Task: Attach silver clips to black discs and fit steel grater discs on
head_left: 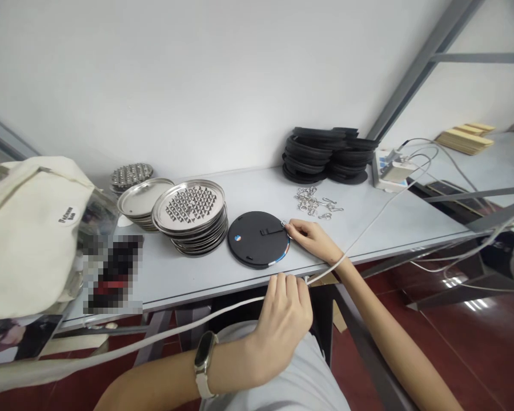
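At the front of the pale grey worktop [257, 191], near the middle: a flat, round black disc [257, 240] with a small round sticker, a narrow recessed slot and a blue, white and red band along part of its rim. At the disc's right edge, the right hand [314, 238], fingers pinched together on a small silver metal clasp [284, 224]. Below the disc, in front of the worktop's edge, the left hand [285, 311], with fingers curled side by side and palm hidden; grip on the long white cable [223, 313], running to either side of the knuckles, impossible to tell.

Just left of the disc, stacked round silver metal plates [191, 208], the uppermost studded with raised points; beside and behind them, further silver round plates [145, 197]. Behind the right hand, loose silver metal hooks and rings [314, 201]; farther back, near the wall, stacked black round discs [325, 154], with a white power strip [388, 174] to their right. At far left, a cream fabric bag [34, 228].
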